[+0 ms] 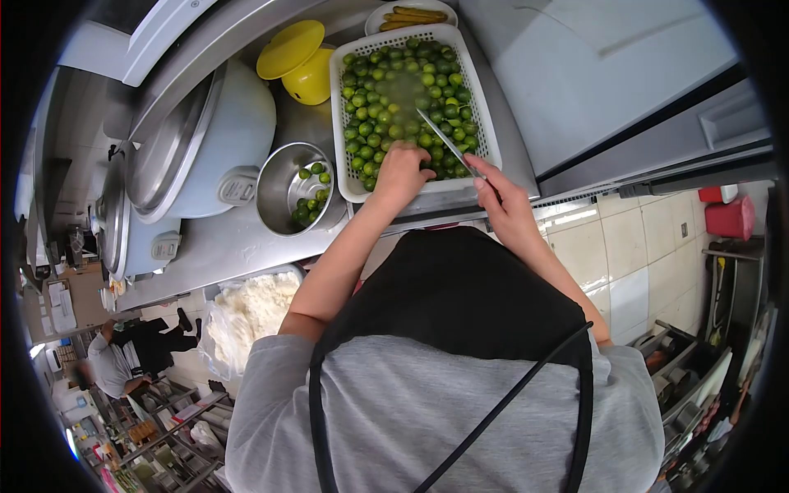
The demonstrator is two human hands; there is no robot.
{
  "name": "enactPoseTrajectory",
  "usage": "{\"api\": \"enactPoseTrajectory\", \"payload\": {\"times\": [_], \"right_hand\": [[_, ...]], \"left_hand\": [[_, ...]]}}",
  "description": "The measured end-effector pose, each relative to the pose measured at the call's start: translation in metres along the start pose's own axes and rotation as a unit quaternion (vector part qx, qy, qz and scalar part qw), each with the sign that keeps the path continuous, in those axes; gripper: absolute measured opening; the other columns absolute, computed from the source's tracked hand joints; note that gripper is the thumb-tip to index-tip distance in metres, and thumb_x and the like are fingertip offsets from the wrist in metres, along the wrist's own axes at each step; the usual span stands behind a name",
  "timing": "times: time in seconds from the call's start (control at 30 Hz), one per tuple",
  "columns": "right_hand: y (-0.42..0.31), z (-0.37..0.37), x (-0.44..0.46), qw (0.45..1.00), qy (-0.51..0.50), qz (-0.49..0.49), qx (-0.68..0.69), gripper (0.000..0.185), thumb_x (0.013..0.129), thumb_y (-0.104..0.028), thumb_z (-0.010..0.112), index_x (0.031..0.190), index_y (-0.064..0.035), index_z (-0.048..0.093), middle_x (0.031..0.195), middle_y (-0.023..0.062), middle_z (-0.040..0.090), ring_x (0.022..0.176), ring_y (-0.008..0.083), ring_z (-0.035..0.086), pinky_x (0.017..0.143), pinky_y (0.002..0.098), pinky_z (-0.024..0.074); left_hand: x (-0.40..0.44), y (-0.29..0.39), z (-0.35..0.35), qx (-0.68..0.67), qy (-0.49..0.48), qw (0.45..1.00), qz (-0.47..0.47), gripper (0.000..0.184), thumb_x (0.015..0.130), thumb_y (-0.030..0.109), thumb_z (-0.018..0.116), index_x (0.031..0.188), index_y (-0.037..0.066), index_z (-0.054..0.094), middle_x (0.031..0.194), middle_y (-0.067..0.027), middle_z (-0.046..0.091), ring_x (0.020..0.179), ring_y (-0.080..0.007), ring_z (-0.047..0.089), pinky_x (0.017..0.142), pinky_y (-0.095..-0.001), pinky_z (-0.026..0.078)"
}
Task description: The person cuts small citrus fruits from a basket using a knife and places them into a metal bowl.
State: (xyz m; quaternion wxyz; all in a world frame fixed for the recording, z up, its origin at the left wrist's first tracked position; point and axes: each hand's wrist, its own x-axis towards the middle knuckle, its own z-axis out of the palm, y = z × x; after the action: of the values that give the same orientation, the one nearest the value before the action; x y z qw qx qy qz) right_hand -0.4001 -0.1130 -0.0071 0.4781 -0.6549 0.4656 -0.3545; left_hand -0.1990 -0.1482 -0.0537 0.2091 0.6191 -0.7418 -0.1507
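Note:
A white perforated basket (pixel 348 187) full of small green limes (pixel 385 94) stands on the steel counter in front of me. My left hand (pixel 400 175) is at the basket's near edge, its fingers curled down among the limes. Whatever those fingers hold is hidden. My right hand (pixel 503 205) grips a knife (pixel 442 136) by its handle, near the basket's right front corner. The blade points away and to the left, over the limes. Left of the basket, a round steel pot (pixel 275 182) contains several limes.
A yellow container (pixel 308 76) and a plate (pixel 375 18) with brown, stick-like food stand behind. Large rice cookers (pixel 215 140) line the left. A plastic-lined tub of white food (pixel 251 316) is below the counter. Another person (pixel 123 353) is at the far left.

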Motion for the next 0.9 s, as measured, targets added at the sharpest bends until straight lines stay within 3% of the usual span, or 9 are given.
{"api": "enactPoseTrajectory", "payload": {"times": [0.2,0.3,0.5,0.6,0.63,0.7,0.73,0.8,0.9], "right_hand": [[0.006,0.002,0.004,1.0,0.015,-0.008,0.0,0.031,0.092,-0.016,0.049,0.121,-0.0062,0.053,0.073,0.0108,0.057,0.058,0.0144,0.044,0.058,0.0259,0.0403],[0.006,0.002,0.004,0.999,0.027,-0.023,0.007,0.031,0.091,-0.016,0.05,0.12,-0.0067,0.053,0.067,0.0104,0.054,0.055,0.0143,0.042,0.055,0.0266,0.0389],[0.005,0.001,0.003,0.999,0.033,-0.019,-0.002,0.031,0.091,-0.015,0.049,0.121,-0.0069,0.053,0.067,0.0106,0.054,0.054,0.0141,0.042,0.054,0.0268,0.0389],[-0.002,-0.005,0.0,0.999,0.038,-0.009,-0.001,0.031,0.092,-0.015,0.049,0.121,-0.0065,0.053,0.074,0.0112,0.057,0.057,0.0145,0.044,0.057,0.0261,0.0403],[-0.003,-0.005,-0.001,0.999,0.039,-0.004,0.006,0.031,0.092,-0.015,0.049,0.121,-0.0061,0.053,0.078,0.0114,0.06,0.06,0.0147,0.045,0.06,0.0254,0.0412],[0.0,-0.004,-0.001,1.0,0.026,0.003,0.012,0.031,0.092,-0.015,0.048,0.121,-0.0058,0.052,0.086,0.0123,0.062,0.065,0.0152,0.05,0.064,0.0253,0.0426],[0.002,-0.004,-0.001,1.0,0.013,0.01,0.015,0.031,0.092,-0.015,0.048,0.122,-0.0054,0.052,0.093,0.0132,0.063,0.071,0.0156,0.055,0.069,0.0252,0.044],[0.004,0.001,-0.002,1.0,0.0,0.005,0.02,0.032,0.092,-0.015,0.047,0.122,-0.0056,0.052,0.098,0.0144,0.063,0.079,0.0178,0.058,0.073,0.0263,0.0447],[0.002,0.006,-0.001,0.999,-0.023,-0.007,0.022,0.033,0.093,-0.014,0.047,0.124,-0.0064,0.051,0.106,0.0171,0.062,0.092,0.0227,0.062,0.08,0.0291,0.0456]], "left_hand": [[0.008,0.01,0.0,0.056,-0.031,0.998,-0.003,0.018,0.061,0.008,0.073,0.076,0.001,0.067,0.085,-0.0133,0.059,0.089,-0.0309,0.053,0.078,-0.0378,0.046],[0.015,0.016,0.009,0.048,0.03,0.998,-0.026,0.016,0.06,0.006,0.072,0.074,0.002,0.067,0.088,-0.0138,0.056,0.089,-0.0305,0.053,0.077,-0.0373,0.046],[0.019,0.011,0.023,0.108,0.08,0.989,0.063,0.022,0.062,0.006,0.072,0.082,0.002,0.066,0.09,-0.0139,0.055,0.089,-0.0307,0.053,0.075,-0.0384,0.047],[0.02,-0.002,0.001,-0.179,0.049,0.983,-0.004,0.031,0.067,0.005,0.071,0.097,0.003,0.065,0.097,-0.0128,0.06,0.087,-0.0293,0.06,0.076,-0.036,0.047],[0.019,-0.002,-0.009,-0.307,-0.007,0.946,-0.101,0.031,0.073,0.002,0.068,0.103,0.003,0.063,0.097,-0.0111,0.062,0.086,-0.0232,0.062,0.075,-0.0315,0.048],[0.012,-0.006,-0.024,-0.524,-0.04,0.841,-0.124,0.032,0.081,0.002,0.061,0.113,0.001,0.058,0.1,-0.0056,0.057,0.086,-0.0146,0.06,0.076,-0.0245,0.049],[0.009,-0.006,-0.028,-0.524,-0.04,0.842,-0.124,0.032,0.081,0.002,0.061,0.113,0.001,0.058,0.1,-0.0056,0.057,0.086,-0.0146,0.06,0.076,-0.0245,0.049],[0.002,-0.005,-0.032,-0.625,-0.003,0.767,-0.144,0.034,0.082,-0.003,0.058,0.116,-0.001,0.055,0.104,-0.0079,0.057,0.088,-0.0185,0.061,0.083,-0.029,0.05],[-0.004,-0.003,-0.038,-0.652,0.023,0.743,-0.153,0.031,0.082,-0.003,0.058,0.112,-0.003,0.056,0.104,-0.0088,0.057,0.09,-0.0197,0.061,0.085,-0.0321,0.051]]}}
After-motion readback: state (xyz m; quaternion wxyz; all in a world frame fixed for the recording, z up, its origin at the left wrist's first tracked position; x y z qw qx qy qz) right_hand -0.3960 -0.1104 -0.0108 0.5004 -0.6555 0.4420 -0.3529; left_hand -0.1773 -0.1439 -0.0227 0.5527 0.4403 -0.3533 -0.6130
